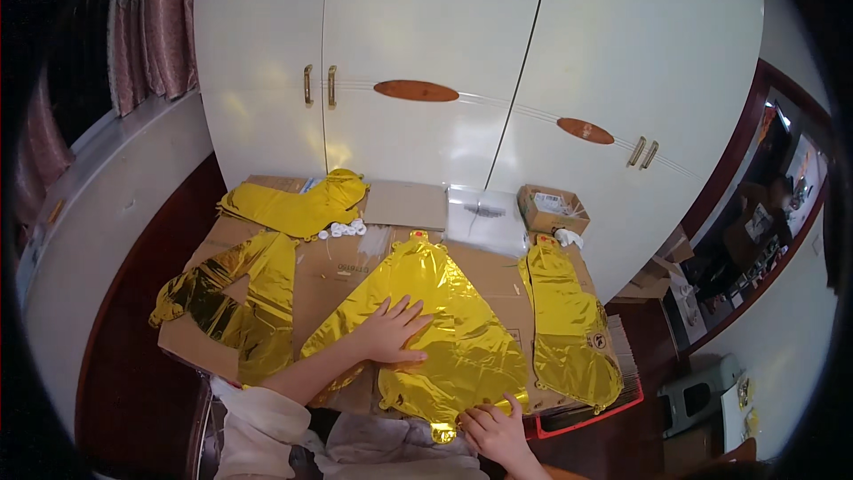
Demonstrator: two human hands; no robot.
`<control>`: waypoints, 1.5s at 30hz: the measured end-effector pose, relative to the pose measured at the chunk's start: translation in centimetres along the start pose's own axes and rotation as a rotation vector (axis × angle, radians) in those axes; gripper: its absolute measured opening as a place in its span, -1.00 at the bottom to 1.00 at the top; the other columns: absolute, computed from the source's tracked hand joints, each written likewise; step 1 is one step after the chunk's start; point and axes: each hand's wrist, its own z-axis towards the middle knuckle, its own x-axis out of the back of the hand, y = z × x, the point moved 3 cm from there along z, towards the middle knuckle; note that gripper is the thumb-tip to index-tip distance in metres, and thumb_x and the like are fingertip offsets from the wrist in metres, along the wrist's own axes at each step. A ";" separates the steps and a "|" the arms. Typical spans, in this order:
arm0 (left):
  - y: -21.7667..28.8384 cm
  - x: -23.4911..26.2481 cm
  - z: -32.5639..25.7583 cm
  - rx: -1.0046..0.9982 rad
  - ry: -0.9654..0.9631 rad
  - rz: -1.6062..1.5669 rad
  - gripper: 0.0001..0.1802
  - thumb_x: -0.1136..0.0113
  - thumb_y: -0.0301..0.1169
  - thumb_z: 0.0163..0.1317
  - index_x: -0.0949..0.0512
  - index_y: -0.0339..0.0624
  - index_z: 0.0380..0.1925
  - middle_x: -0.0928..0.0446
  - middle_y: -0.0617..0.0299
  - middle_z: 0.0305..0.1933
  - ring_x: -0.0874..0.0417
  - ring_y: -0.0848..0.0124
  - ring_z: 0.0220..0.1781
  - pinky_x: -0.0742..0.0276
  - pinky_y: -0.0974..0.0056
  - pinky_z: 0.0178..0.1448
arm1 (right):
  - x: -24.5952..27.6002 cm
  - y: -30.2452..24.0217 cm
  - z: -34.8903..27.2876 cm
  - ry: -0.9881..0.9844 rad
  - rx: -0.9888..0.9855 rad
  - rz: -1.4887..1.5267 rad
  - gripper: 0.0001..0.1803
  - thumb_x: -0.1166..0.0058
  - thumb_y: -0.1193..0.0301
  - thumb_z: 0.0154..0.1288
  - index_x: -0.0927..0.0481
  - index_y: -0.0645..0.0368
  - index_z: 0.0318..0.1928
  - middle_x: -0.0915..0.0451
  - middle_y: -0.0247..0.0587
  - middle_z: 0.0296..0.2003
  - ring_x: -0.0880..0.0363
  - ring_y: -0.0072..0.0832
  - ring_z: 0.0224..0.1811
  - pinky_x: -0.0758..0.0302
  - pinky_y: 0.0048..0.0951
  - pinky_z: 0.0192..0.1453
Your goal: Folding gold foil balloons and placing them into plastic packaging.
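A large flat gold foil balloon [453, 302], uninflated and creased, lies in front of me on the cardboard. My left hand [391, 333] rests on its left middle part, palm down with the fingers spread. At its near edge, my right hand [496, 434] touches the foil, fingers apart, beside a small gold tab [442, 432]. Another flat gold balloon [267, 302] lies to the left, partly dark with reflections. A third gold foil piece [573, 329] lies along the right side. More gold foil [302, 204] sits at the far left.
Small white rolls [342, 229] lie near the far-left foil. Behind are clear plastic packaging [486, 218] and a small cardboard box [553, 207] with packets. A white cabinet [426, 27] rises beyond the cardboard surface [342, 258]. A grey-green stool [697, 396] stands at right.
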 end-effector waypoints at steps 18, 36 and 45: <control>-0.6 -1.2 -0.3 -0.043 -0.008 0.025 -0.13 0.06 0.27 0.26 -0.18 -0.08 0.40 -0.04 -0.04 0.51 0.03 -0.15 0.53 0.14 -0.30 0.48 | 0.3 -0.5 0.2 -0.030 0.037 0.029 -0.79 -0.14 0.35 0.12 -0.67 -0.12 -0.19 -0.60 -0.55 -0.16 -0.52 -0.62 -0.01 -0.22 0.07 0.30; -0.5 -1.6 -0.5 -0.030 0.016 0.034 -0.13 0.06 0.27 0.25 -0.20 -0.08 0.39 -0.10 0.00 0.50 -0.02 -0.07 0.53 0.13 -0.39 0.44 | -0.5 6.4 6.4 -0.127 -0.294 0.287 -0.67 -0.20 0.27 0.17 -0.58 0.15 -0.09 -0.61 -0.16 -0.21 -0.56 -0.19 -0.09 -0.46 -0.13 0.08; -0.2 -1.3 -0.4 -0.028 0.010 0.055 -0.13 0.10 0.29 0.26 -0.18 -0.05 0.40 -0.10 0.03 0.50 -0.03 -0.05 0.53 0.11 -0.39 0.44 | -9.6 16.8 14.8 -0.134 -0.545 0.327 -0.43 -0.35 0.21 0.08 -0.48 0.28 0.01 -0.53 0.12 -0.04 -0.55 -0.02 -0.04 -0.51 -0.14 0.00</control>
